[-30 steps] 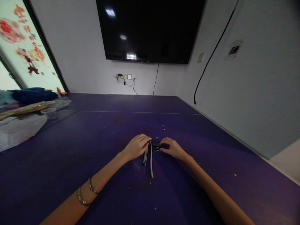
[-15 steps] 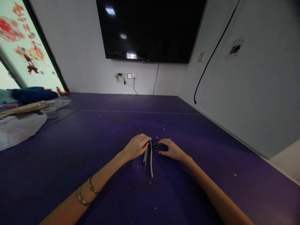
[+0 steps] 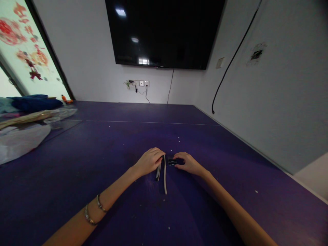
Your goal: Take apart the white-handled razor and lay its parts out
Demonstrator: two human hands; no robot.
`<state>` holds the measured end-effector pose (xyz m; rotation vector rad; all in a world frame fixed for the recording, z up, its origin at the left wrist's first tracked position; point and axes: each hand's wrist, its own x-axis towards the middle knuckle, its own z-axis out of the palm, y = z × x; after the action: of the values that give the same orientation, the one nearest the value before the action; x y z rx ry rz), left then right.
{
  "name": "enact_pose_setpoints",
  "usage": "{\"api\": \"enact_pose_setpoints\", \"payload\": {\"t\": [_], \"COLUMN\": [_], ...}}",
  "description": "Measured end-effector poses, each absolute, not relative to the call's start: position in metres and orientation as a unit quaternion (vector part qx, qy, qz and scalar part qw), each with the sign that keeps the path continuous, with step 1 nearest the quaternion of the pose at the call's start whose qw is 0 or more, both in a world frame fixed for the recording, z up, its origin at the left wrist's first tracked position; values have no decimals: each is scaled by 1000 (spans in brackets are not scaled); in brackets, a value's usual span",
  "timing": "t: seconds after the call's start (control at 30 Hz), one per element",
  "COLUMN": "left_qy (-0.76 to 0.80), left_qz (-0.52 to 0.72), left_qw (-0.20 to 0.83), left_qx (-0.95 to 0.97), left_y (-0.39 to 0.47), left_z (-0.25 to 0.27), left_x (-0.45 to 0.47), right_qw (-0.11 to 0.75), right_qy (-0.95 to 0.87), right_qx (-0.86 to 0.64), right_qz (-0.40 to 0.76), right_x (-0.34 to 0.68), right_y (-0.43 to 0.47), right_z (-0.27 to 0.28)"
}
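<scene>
My left hand (image 3: 153, 158) is closed, its fingertips pinching the dark upper end of a folded strip (image 3: 165, 177) with pale edges. One pale length hangs straight toward me; a shorter, dark-tipped part (image 3: 158, 173) lies just left of it. What is under my fingers is hidden. My right hand (image 3: 188, 162) curls its thumb and fingertips around the right end of a small black block-like piece (image 3: 171, 161), too small to make out in detail. The block sits beside the strip's top; I cannot tell whether the two are joined.
The hands work low over a purple surface (image 3: 115, 143) with small white specks. White plastic (image 3: 24, 140) and blue cloth (image 3: 36, 103) are piled at the left. A television (image 3: 164, 32) hangs on the far wall, and a black cable (image 3: 230, 61) dangles at the right.
The black block and my right fingertips shift very slightly relative to each other, with the block a little closer to the strip. My left hand stays nearly still.
</scene>
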<state>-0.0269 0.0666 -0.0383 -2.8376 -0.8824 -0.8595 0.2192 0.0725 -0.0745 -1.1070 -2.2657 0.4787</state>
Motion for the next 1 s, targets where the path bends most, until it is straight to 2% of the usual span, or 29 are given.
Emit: {"api": "enact_pose_setpoints", "payload": {"t": [0.7,1.0], "left_qy": [-304,-342], "left_qz": [-284,-213], "left_qw": [-6,2], "left_qx": [-909,-915], "left_y": [67,91], "left_z": [-42,-58], "left_x": [-20,20], "right_qw": [286,295], "right_qy": [-843,-817], "right_qx": [-416,-453], "right_qz": [185,200], "right_x": [220,221], "right_y": [72,75], "right_z": [-75,-83]}}
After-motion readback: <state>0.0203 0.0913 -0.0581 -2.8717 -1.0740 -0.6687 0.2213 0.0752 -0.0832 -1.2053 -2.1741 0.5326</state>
